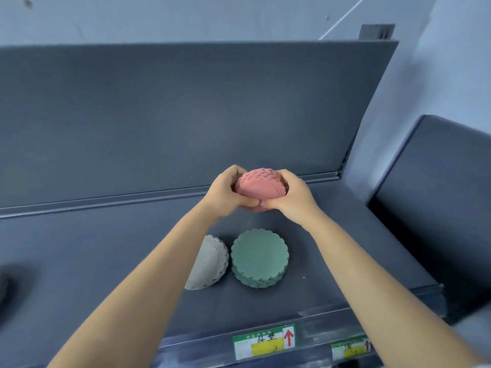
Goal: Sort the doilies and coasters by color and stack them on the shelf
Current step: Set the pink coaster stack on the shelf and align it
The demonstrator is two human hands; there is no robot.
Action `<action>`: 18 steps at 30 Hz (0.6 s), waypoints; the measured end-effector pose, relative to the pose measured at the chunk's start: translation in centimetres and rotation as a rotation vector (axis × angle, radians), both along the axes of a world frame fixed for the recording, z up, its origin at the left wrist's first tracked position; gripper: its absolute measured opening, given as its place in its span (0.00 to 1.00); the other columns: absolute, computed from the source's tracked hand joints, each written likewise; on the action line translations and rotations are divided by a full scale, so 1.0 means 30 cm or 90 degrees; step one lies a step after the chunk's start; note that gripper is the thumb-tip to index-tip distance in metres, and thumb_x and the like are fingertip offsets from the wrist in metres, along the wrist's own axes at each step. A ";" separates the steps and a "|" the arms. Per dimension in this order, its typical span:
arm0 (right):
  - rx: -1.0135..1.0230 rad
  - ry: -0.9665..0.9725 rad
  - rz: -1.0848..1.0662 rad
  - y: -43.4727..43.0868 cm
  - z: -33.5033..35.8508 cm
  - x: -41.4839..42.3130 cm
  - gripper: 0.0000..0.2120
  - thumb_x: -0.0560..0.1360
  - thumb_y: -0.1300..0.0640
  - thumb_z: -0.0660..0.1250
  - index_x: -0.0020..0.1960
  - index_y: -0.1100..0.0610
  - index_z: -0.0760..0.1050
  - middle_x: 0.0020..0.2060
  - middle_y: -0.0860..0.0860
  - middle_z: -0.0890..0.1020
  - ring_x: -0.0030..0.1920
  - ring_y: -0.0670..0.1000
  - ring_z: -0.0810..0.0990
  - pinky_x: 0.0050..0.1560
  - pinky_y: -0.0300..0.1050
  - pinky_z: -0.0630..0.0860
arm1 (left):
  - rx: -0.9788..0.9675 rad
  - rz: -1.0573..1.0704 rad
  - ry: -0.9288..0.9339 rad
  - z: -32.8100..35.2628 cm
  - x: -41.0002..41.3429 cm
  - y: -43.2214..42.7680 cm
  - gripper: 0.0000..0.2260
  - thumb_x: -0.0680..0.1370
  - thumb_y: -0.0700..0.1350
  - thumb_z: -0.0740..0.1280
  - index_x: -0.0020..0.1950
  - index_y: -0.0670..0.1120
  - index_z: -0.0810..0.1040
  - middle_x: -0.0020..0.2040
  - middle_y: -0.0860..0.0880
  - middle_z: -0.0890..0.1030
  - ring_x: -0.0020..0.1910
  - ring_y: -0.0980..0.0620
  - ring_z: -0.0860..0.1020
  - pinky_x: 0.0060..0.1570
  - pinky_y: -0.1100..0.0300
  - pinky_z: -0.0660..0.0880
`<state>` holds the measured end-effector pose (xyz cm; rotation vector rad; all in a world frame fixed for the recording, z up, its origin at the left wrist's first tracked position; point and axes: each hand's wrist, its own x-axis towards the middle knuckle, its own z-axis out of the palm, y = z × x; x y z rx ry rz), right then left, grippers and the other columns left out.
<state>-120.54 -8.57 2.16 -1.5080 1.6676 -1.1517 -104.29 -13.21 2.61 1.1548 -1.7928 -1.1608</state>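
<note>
Holding a bunch of pink doilies (259, 185), the left hand (225, 193) and the right hand (291, 196) squeeze it from both sides. Their fingers curl round the edges and the thumbs meet under it. The bunch is up in the air, above the back part of the dark gray shelf (106, 261). It looks like the pink ones are being squared up before they get put down. Next, I think the hands need to lower the bunch flat onto a bare spot, maybe near the other piles, and let go gently so it stays neat. The green stack (259, 257) sits flat on the shelf already. Just beside it is a white stack (210, 262), partly hidden by the left arm. Two price labels (264, 341) are stuck on the front edge. A pale wall (186, 17) is behind.
</note>
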 end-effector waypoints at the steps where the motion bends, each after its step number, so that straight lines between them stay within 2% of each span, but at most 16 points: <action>1: 0.005 0.007 0.007 0.000 -0.005 0.001 0.25 0.62 0.61 0.77 0.56 0.53 0.74 0.50 0.46 0.80 0.51 0.48 0.78 0.49 0.41 0.74 | 0.000 0.008 -0.032 -0.007 -0.011 -0.003 0.25 0.61 0.33 0.79 0.51 0.45 0.71 0.48 0.48 0.78 0.47 0.49 0.77 0.48 0.56 0.75; 3: 0.047 0.009 0.023 -0.006 -0.026 0.002 0.24 0.65 0.61 0.76 0.59 0.53 0.73 0.53 0.47 0.80 0.53 0.49 0.78 0.52 0.42 0.73 | 0.038 0.032 -0.073 -0.031 -0.028 -0.004 0.29 0.60 0.38 0.79 0.57 0.45 0.70 0.53 0.47 0.79 0.53 0.47 0.77 0.55 0.54 0.75; 5: 0.071 -0.031 0.029 -0.012 -0.042 0.005 0.25 0.66 0.63 0.74 0.61 0.52 0.72 0.54 0.47 0.79 0.55 0.48 0.77 0.56 0.41 0.72 | 0.083 0.061 -0.045 -0.052 -0.038 0.002 0.35 0.59 0.38 0.79 0.62 0.46 0.69 0.56 0.47 0.78 0.56 0.48 0.77 0.58 0.52 0.74; 9: 0.116 -0.150 0.078 -0.031 -0.046 0.041 0.24 0.67 0.69 0.68 0.59 0.50 0.71 0.57 0.52 0.79 0.58 0.52 0.76 0.59 0.43 0.72 | 0.165 0.084 0.081 -0.064 -0.043 0.014 0.35 0.57 0.31 0.75 0.62 0.46 0.69 0.55 0.44 0.78 0.54 0.48 0.77 0.56 0.58 0.74; 13: 0.113 -0.157 0.090 -0.047 -0.022 0.043 0.22 0.67 0.70 0.65 0.58 0.54 0.73 0.55 0.55 0.80 0.56 0.54 0.77 0.57 0.46 0.72 | 0.226 0.055 0.188 -0.043 -0.042 0.013 0.35 0.56 0.28 0.71 0.61 0.42 0.69 0.54 0.41 0.81 0.52 0.44 0.81 0.55 0.53 0.78; 16: 0.068 -0.148 0.024 -0.047 -0.009 0.029 0.21 0.67 0.71 0.63 0.56 0.54 0.73 0.50 0.53 0.79 0.50 0.52 0.76 0.47 0.41 0.72 | 0.218 0.054 0.078 -0.019 -0.034 -0.003 0.33 0.56 0.34 0.69 0.62 0.40 0.70 0.54 0.42 0.79 0.54 0.43 0.79 0.56 0.50 0.77; 18: 0.054 -0.108 -0.012 -0.046 -0.015 0.025 0.21 0.67 0.71 0.60 0.56 0.54 0.72 0.49 0.52 0.79 0.48 0.51 0.75 0.43 0.40 0.71 | 0.218 0.064 -0.033 -0.011 -0.032 -0.004 0.30 0.59 0.36 0.69 0.61 0.39 0.70 0.51 0.43 0.77 0.50 0.45 0.77 0.50 0.53 0.76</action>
